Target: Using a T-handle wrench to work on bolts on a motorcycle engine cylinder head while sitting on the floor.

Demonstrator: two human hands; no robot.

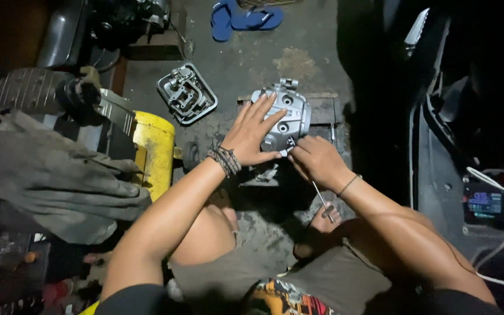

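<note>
The engine cover (284, 114) lies under the spread fingers (263, 114) of the left hand (251, 137), on a wooden block (321, 109). The right hand (316, 160) sits just right of those fingers, touching the cover's near edge. A metal tray (186, 93) lies left of the fingertips; sandals (243, 17) lie well beyond them.

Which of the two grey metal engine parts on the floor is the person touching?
The rounded grey casting on the wooden block: the left hand lies flat on it, the right hand beside it. The squarish flat cover, further left, lies untouched.
</note>
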